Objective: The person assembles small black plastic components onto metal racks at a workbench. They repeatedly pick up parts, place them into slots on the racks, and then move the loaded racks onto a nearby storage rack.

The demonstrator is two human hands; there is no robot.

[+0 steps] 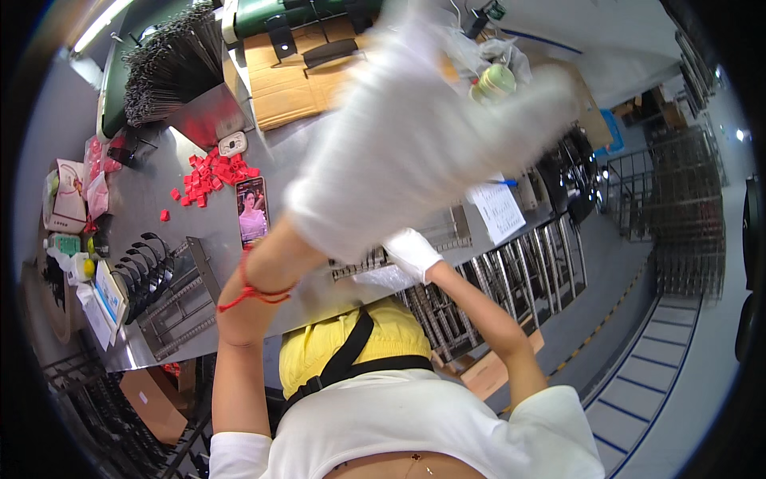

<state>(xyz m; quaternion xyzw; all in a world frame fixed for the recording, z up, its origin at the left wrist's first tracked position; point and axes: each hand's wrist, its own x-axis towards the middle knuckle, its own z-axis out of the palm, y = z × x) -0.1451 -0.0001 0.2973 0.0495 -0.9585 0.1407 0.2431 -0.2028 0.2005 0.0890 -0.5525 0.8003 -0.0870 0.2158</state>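
My left hand (399,136), in a white glove, is raised close to the camera and smeared by motion. Its thumb points away from the stretched fingers, and nothing shows in it. A red string bracelet (263,297) circles that wrist. Lower down, my right hand (413,254), also white-gloved, rests at a metal rack (459,231) on the table's near side; its fingertips are partly hidden behind my left wrist. Clear plastic (387,278) lies just below it. Left of my raised arm are a phone (252,214) with its screen lit and a pile of small red pieces (211,174).
At left, a metal rack (179,299) stands beside black curved parts (144,267). Thin dark rods (171,68) fill a metal bin, near cardboard (279,88). A written sheet (496,211) lies at right, above metal frames (511,279). Boxes and bags crowd the left edge.
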